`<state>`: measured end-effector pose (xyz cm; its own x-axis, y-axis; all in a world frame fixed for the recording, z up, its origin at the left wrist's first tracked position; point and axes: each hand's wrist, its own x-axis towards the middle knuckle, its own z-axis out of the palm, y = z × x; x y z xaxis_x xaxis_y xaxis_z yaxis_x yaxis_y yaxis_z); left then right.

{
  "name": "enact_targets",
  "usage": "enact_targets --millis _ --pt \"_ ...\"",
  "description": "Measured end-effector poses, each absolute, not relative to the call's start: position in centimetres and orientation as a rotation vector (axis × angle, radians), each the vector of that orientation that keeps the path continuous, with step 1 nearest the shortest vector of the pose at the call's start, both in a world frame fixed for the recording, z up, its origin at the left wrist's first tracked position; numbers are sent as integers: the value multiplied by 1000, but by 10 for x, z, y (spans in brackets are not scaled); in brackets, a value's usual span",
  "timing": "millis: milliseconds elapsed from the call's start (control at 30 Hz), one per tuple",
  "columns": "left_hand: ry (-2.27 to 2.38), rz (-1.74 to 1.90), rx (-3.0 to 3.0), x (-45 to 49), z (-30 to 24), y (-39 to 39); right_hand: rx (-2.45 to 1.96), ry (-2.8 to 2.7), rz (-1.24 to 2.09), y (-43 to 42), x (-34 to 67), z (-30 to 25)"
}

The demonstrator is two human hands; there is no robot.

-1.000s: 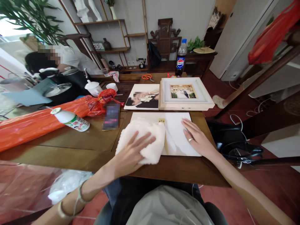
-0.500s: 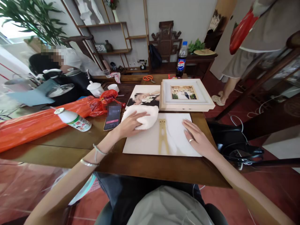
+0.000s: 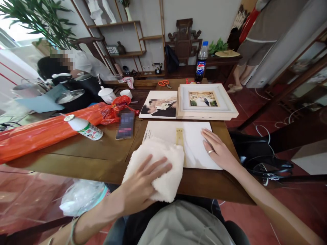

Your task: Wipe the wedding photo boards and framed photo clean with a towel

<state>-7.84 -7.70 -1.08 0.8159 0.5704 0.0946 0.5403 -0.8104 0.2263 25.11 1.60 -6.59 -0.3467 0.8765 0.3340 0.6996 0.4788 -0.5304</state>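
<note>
A white fluffy cloth (image 3: 163, 173) is in my left hand (image 3: 143, 180), its fingers spread over the top and the thumb side hidden. The cloth covers the lower left of a white flat board (image 3: 196, 146) and hangs past the table's front edge. A yellowish bracket-shaped piece (image 3: 179, 136) runs down the board's middle, partly covered by the cloth. My right hand (image 3: 217, 148), with a ring on it, lies flat and open on the board's right side. Small print shows at the board's upper left.
Behind the board lie a photo panel (image 3: 160, 107) and a white framed picture (image 3: 230, 107). A phone (image 3: 125, 126), a white bottle (image 3: 85, 127) and a red plastic-wrapped bundle (image 3: 51, 124) are at left. Scissors (image 3: 164, 83) and a cola bottle (image 3: 201, 64) stand farther back. Two other people are nearby.
My left hand has drawn the cloth from the board's upper left down toward my body, uncovering the photo panel's lower edge. The right hand has stayed in place. The person at right has moved.
</note>
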Motion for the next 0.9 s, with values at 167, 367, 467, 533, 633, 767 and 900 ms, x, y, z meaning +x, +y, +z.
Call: enact_targets --millis 167,367,467,533,633,767,900 --pt "913 166 2848 -80 -8 -53 -1286 -2136 393 17 252 -68" --pt "1219 160 2956 -59 -12 13 -1293 -2134 399 17 252 -67" --pt "1254 109 2990 -52 -16 34 -1307 -2131 403 16 252 -65" --pt "1260 59 2995 -50 -18 37 -1311 -2132 402 16 251 -64" --pt "1209 46 2967 -52 -16 19 -1311 -2137 402 15 251 -64" --pt "1032 148 2889 -57 -11 -33 -1302 -2149 393 16 251 -65" --pt "882 232 2822 -62 -10 -73 -1282 -2158 376 16 252 -66"
